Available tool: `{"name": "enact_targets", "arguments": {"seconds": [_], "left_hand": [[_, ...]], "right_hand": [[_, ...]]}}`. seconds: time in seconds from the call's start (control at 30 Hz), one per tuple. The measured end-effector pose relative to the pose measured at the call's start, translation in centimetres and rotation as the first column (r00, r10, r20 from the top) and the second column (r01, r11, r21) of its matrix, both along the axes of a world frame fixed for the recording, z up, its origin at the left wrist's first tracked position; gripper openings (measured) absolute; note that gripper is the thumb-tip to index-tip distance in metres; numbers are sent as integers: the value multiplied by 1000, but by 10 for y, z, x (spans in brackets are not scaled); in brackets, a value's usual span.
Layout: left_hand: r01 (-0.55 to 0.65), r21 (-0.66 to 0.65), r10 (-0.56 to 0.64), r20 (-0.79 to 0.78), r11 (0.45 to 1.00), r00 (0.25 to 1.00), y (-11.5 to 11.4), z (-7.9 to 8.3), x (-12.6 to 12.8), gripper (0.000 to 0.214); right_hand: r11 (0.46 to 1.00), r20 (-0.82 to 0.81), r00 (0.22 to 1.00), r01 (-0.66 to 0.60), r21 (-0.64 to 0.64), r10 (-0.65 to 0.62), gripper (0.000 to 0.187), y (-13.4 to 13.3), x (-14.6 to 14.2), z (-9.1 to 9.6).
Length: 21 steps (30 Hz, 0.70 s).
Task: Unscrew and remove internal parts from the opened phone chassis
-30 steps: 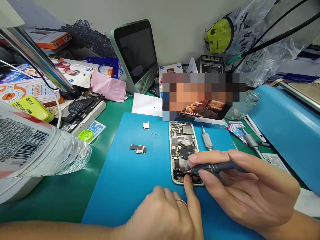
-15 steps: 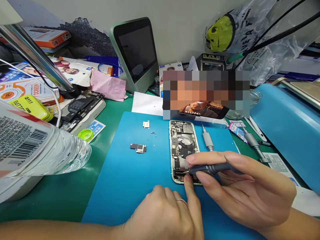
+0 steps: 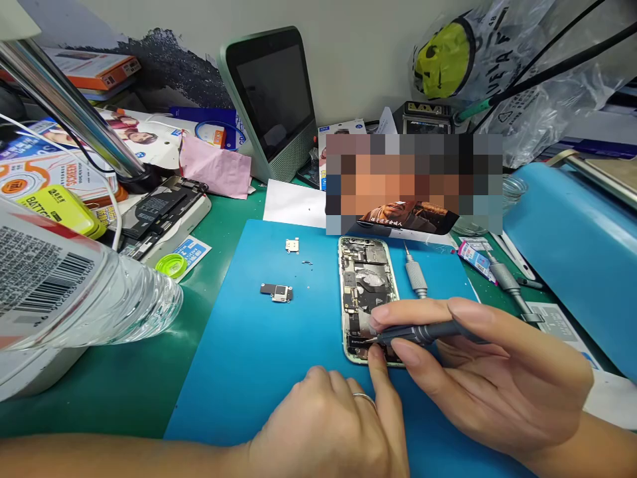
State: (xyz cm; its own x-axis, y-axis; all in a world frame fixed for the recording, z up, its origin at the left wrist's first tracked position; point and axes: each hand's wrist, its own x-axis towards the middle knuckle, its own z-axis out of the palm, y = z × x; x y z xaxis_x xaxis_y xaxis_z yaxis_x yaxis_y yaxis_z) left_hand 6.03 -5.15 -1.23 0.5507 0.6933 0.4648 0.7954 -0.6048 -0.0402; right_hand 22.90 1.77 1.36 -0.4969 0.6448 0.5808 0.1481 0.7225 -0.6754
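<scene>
An opened phone [image 3: 369, 279] lies on the blue mat [image 3: 223, 372], its inner parts bare. My right hand [image 3: 502, 378] pinches a dark grey, fine-tipped hand tool [image 3: 415, 333] between thumb and fingers. The tool lies nearly level, its metal tip at the black strip [image 3: 357, 342] low in the phone. With one finger stretched to the phone's bottom edge, my left hand [image 3: 338, 425] steadies it; the ringed finger and others are curled in. Left of the phone are a small metal plate [image 3: 292, 245], a black-and-silver module [image 3: 277, 293] and some tiny pieces [image 3: 307, 263].
Grey screwdrivers lie right of the phone [image 3: 416, 273] and farther right [image 3: 507, 285]. A clear bottle [image 3: 134, 299] stands close at left, before another opened phone [image 3: 164, 206]. A blurred video screen [image 3: 403, 212], a smart display [image 3: 271, 99] and a blue case [image 3: 562, 252] surround the mat.
The view has shifted slightly. Both hands, the tool and the phone hold nearly the same places relative to each other.
</scene>
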Motion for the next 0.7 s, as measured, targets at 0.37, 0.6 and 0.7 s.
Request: {"name": "enact_targets", "arguments": {"seconds": [0.37, 0.6, 0.7], "left_hand": [[9, -6, -9, -17, 1000, 1000, -1, 1, -1, 69], [9, -27, -10, -41, 1000, 999, -2, 2, -2, 75], [9, -28, -10, -36, 1000, 999, -3, 3, -2, 73]], "right_hand": [[1000, 2, 1000, 16, 19, -16, 85, 3, -5, 1], [999, 2, 999, 40, 16, -40, 86, 4, -4, -1], [999, 3, 999, 34, 12, -34, 86, 4, -4, 1]]}}
